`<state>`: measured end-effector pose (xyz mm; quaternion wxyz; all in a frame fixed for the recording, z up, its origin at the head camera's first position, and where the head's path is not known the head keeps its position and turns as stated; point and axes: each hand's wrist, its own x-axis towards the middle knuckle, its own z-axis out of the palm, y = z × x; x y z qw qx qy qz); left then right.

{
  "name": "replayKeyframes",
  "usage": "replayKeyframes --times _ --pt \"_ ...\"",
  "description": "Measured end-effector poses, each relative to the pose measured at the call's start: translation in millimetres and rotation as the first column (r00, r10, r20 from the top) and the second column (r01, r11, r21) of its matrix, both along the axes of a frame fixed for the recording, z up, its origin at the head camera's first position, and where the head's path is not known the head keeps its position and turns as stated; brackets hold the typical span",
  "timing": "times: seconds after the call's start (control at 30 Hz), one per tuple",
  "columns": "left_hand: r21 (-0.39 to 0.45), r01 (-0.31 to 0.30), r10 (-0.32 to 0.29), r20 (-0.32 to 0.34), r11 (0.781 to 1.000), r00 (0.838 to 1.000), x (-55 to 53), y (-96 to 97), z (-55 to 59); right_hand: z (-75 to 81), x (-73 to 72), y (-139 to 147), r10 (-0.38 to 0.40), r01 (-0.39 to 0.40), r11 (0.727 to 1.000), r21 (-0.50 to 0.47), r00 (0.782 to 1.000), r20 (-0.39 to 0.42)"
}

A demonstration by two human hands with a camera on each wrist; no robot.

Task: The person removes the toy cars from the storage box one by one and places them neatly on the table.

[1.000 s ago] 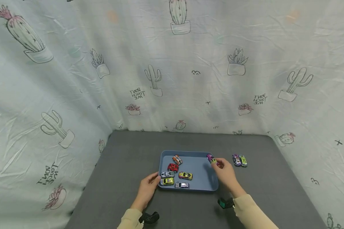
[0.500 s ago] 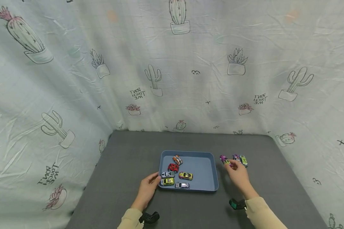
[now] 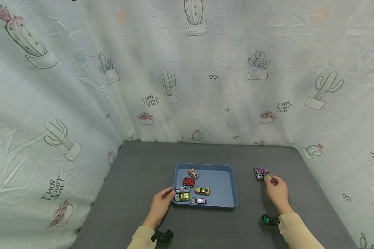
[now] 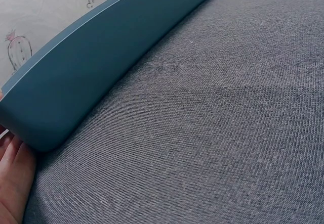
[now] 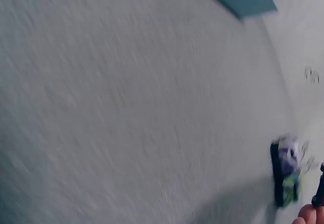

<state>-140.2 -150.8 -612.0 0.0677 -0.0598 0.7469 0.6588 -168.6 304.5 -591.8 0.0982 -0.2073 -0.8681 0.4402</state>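
Note:
My right hand (image 3: 278, 194) pinches a purple and yellow-green toy car (image 3: 267, 174) to the right of the tray. A purple and white toy car (image 3: 258, 174) lies close beside it on the table. The right wrist view shows a green toy car (image 5: 288, 190) next to that one; in the head view the held car and hand cover it. With thumb and fingers, my left hand (image 3: 160, 204) holds the near left corner of the blue tray (image 3: 219, 185). Inside the tray are a yellow-green car (image 3: 182, 197) by my thumb and several others.
Also in the tray sit an orange car (image 3: 193, 173), a red car (image 3: 188, 182), a grey car (image 3: 182, 189), a yellow and red car (image 3: 202, 191) and a silver car (image 3: 198, 201). A cactus-print curtain (image 3: 199, 97) rises behind the grey table (image 3: 143, 173).
My right hand has carried the purple and yellow-green car from over the tray's far right corner rightward to the cars on the table. My left hand has stayed at the tray.

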Motion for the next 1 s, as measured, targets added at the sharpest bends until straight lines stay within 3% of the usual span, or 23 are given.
replayKeyframes --times 0.1,0.17,0.23,0.37,0.53,0.73,1.0 --pt "-0.018 -0.001 0.002 0.008 1.000 1.000 3.5 1.8 13.4 -4.7 -5.8 11 -0.056 0.056 0.998 -0.022 0.998 -0.002" --pt "-0.026 -0.005 0.005 0.007 1.000 1.000 4.4 2.2 16.4 -6.7 -9.4 18 -0.080 0.080 0.996 -0.028 0.997 0.007" --pt "-0.022 -0.010 0.010 0.007 1.000 1.000 3.1 2.3 13.2 -7.8 -12.7 25 -0.096 0.097 0.995 -0.038 0.995 0.023" --pt "-0.014 -0.016 0.016 0.002 1.000 1.000 -1.6 0.8 -4.4 -8.3 -17.3 34 -0.116 0.119 0.991 -0.053 0.991 0.062" --pt "-0.022 -0.022 0.022 -0.002 1.000 1.000 -4.9 -0.6 -19.1 -6.9 -22.2 41 -0.088 0.094 0.995 -0.047 0.990 0.108" --pt "-0.023 -0.016 0.016 -0.003 1.000 1.000 -5.3 -0.1 -20.0 -8.8 -24.6 45 -0.037 0.037 0.999 0.007 0.987 0.153" --pt "-0.014 -0.023 0.023 0.000 1.000 1.000 -5.4 -0.2 -19.4 -17.4 -26.4 46 -0.001 -0.004 0.999 0.042 0.994 0.107"
